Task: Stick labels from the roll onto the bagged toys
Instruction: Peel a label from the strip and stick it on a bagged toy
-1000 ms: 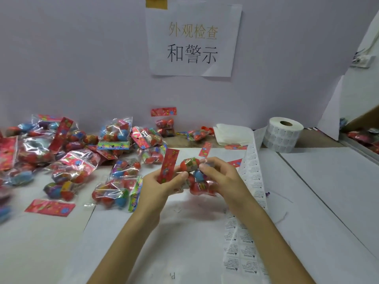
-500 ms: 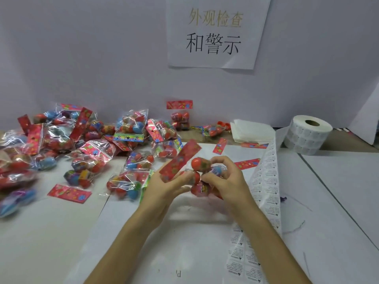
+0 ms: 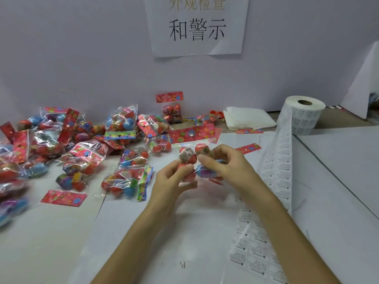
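Table (image 3: 338,181) white; label roll (image 3: 303,116) at back; wall sign (image 3: 196,29).

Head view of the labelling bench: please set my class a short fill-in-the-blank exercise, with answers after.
The label roll stands on the person's ____ side. The label strip unwinds from the ____. The left hand and right hand grip one bagged toy; the pile of bagged toys lies to their ____.
Missing words: right; roll; left.
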Motion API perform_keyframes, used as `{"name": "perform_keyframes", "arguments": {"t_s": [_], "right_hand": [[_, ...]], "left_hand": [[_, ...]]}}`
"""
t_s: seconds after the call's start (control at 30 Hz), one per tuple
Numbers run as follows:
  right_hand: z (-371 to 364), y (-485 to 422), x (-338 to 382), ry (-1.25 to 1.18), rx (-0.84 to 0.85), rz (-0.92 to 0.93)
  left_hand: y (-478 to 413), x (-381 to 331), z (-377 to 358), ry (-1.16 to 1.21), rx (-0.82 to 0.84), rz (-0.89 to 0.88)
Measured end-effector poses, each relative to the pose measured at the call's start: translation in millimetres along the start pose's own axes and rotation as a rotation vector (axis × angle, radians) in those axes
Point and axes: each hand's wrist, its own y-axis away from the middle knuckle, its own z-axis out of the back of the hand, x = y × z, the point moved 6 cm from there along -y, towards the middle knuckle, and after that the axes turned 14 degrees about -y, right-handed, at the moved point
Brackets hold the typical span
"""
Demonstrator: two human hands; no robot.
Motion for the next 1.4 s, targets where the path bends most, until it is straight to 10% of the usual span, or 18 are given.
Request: {"name": "perform_keyframes", "arguments": {"t_s": [0.97, 1.4], "right_hand": [[9, 0, -3, 0.006, -0.101, 0.216], [-3, 0, -15, -0.113, -0.034, -0.016]], "left_hand": [[3, 14, -16, -0.031, 0.215, 0.194], [-3, 1, -4, 0.023, 0.178, 0.090]]}}
